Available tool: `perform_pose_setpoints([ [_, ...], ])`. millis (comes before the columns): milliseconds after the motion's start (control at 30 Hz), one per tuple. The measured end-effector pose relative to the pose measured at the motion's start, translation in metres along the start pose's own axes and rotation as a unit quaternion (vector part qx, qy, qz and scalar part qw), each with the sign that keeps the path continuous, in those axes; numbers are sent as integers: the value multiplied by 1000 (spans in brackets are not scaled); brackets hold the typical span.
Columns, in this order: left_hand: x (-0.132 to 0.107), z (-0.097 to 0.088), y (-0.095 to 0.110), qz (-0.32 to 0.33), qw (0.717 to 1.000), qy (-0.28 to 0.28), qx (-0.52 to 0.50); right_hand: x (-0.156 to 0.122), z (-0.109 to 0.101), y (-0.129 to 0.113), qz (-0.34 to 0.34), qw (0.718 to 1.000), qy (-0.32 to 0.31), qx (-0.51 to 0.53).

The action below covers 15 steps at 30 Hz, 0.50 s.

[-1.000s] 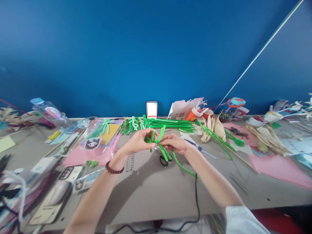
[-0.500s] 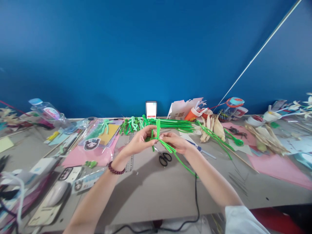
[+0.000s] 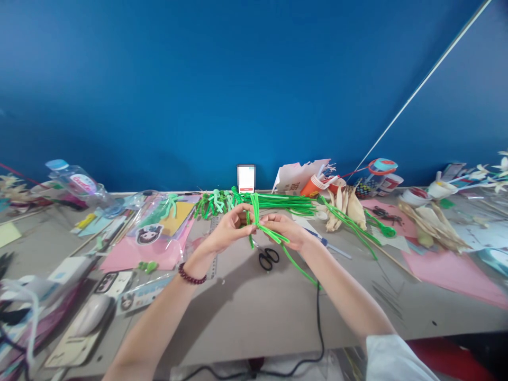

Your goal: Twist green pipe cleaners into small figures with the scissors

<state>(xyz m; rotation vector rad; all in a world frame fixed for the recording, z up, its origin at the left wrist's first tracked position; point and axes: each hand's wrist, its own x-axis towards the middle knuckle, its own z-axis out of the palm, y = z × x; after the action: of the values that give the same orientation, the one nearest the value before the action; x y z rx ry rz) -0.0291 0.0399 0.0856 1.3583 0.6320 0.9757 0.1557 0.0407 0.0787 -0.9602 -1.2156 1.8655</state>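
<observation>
The left hand [image 3: 234, 227] and the right hand [image 3: 286, 230] were both clamped on the bent green pipe cleaners [image 3: 256, 211] — held up between them, above the grey table [image 3: 246, 317] — near the black-handled scissors [image 3: 263, 261].

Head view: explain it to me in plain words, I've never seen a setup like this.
There is no machine here, just a person's two bare hands. The camera is worn on the head, looking forward and down, so the arms reach in from the bottom of the picture. The left hand and right hand meet in the middle, holding green strands between their fingers. Below them, scissors lie on the desk. More green strands lie toward the wall. A bottle and mouse are off to the left.
</observation>
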Motion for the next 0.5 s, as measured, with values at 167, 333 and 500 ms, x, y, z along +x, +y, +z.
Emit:
perform_pose_setpoints([
  [167, 1, 6, -5, 32, 999, 26, -13, -1, 2, 0, -4, 1000, 10, 0],
  [333, 0, 10, 0, -8, 996, 37, -76, -4, 4, -3, -1, 1000, 8, 7],
  [500, -2, 5, 7, -121, 985, -28, -117, -5, 0, -5, -24, 999, -32, -9],
])
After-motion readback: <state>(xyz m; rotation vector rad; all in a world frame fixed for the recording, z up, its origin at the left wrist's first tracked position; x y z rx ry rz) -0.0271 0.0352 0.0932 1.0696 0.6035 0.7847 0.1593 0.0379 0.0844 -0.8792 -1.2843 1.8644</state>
